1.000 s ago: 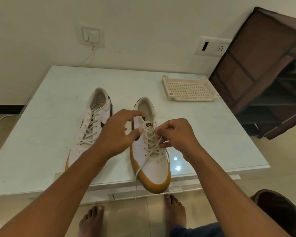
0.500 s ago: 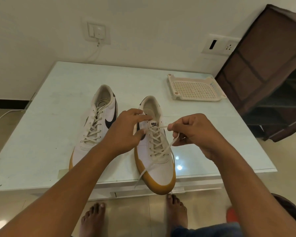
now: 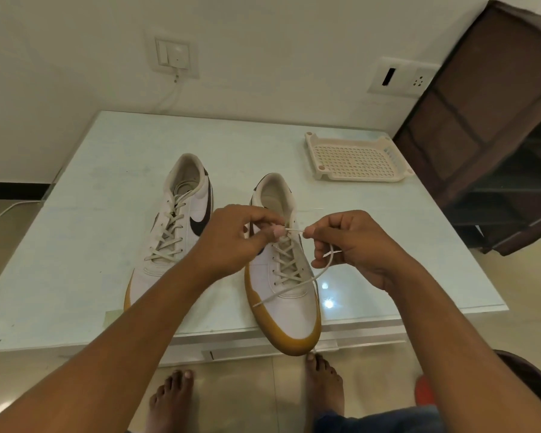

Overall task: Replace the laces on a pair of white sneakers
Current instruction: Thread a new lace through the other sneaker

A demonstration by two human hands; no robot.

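Two white sneakers with tan soles stand on a pale glass table. The left sneaker is laced and untouched. The right sneaker has its toe over the front edge. My left hand pinches the cream lace at the top eyelets. My right hand pinches the same lace a little to the right, and a short stretch runs taut between them. A loose lace end trails from my right hand across the toe of that sneaker.
A cream perforated plastic tray sits at the table's back right. A dark brown fabric shoe rack stands right of the table. Wall sockets and a cable are behind. My bare feet are on the floor below the front edge.
My right hand has drawn the lace out to the right of the top eyelets, and the loose end has slid up across the toe. My left hand stays at the eyelets.
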